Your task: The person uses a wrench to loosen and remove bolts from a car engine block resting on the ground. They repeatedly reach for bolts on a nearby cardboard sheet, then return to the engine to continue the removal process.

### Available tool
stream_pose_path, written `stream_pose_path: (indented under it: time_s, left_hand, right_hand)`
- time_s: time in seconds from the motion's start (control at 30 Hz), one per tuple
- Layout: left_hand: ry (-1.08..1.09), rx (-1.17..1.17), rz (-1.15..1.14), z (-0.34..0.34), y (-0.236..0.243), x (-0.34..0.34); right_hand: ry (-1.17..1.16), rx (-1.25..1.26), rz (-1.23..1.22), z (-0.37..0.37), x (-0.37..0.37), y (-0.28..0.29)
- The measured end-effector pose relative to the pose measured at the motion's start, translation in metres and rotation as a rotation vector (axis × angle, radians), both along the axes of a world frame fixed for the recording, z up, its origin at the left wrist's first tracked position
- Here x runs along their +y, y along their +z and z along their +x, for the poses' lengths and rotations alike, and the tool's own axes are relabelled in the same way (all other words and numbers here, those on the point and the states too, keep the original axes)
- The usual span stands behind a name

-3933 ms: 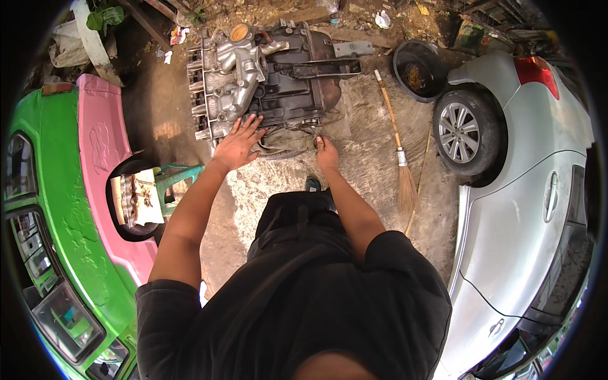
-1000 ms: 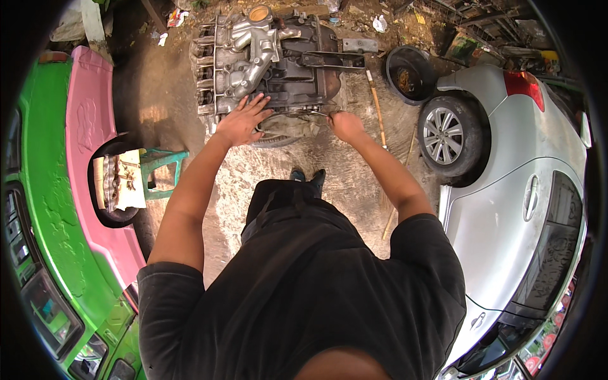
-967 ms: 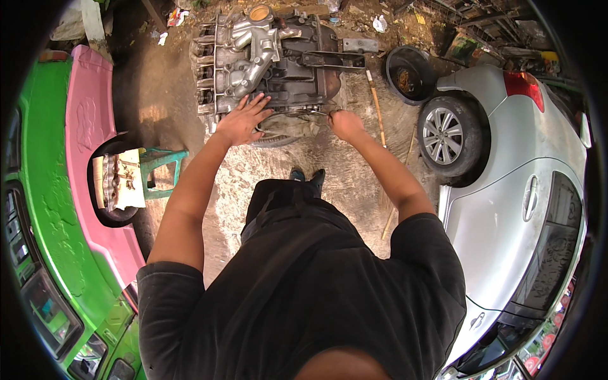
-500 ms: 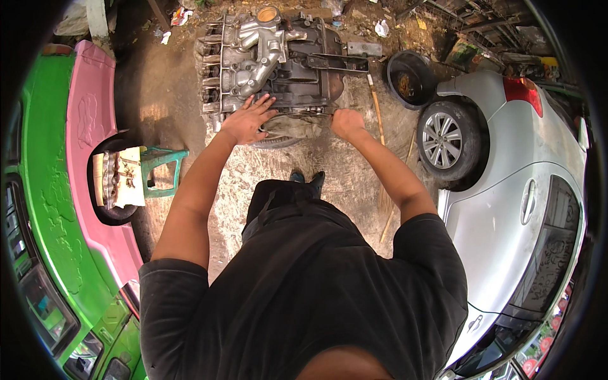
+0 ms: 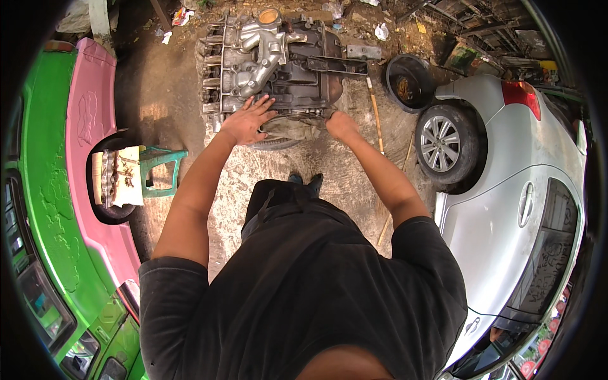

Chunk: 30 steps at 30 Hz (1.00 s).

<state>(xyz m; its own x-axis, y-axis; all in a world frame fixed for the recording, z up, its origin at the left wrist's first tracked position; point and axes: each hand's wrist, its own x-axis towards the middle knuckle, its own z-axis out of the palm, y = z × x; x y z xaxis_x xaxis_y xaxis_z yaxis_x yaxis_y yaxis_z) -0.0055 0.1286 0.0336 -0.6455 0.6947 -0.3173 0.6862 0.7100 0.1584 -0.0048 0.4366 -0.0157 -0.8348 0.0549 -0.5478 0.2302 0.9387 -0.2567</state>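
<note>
A bare engine sits on the ground ahead of me, dark and greasy, with a silver metal manifold on its upper side. My left hand lies on its near edge, fingers spread and pressing flat beside the manifold's lower end. At the near right corner of the engine, my right hand is closed in a fist. Whatever it grips is hidden by the fingers. Between the two hands, a rounded, dirty grey part shows at the engine's near end.
On the left stands a green and pink vehicle, with a green stool beside it and a metal part on cardboard. To the right are a silver car, a black tub and a wooden stick. Litter lies behind the engine.
My right hand has shifted slightly left, closer to the engine's corner, still closed. The left hand has stayed in place on the engine.
</note>
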Motion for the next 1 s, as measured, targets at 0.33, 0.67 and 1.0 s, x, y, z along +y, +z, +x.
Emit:
stream_pose_path:
  time_s: [0.33,0.67,1.0]
  left_hand:
    - [0.030,-0.043,0.053,0.002,0.006,0.003]
    - [0.002,-0.002,0.046,0.002,0.004,0.001]
    - [-0.001,-0.027,0.045,0.000,0.003,0.002]
  right_hand:
    - [-0.466,-0.099,-0.417,-0.038,0.007,-0.046]
    - [-0.947,-0.089,-0.714,-0.016,-0.015,0.000]
    - [-1.161,-0.333,-0.989,-0.022,-0.012,-0.006]
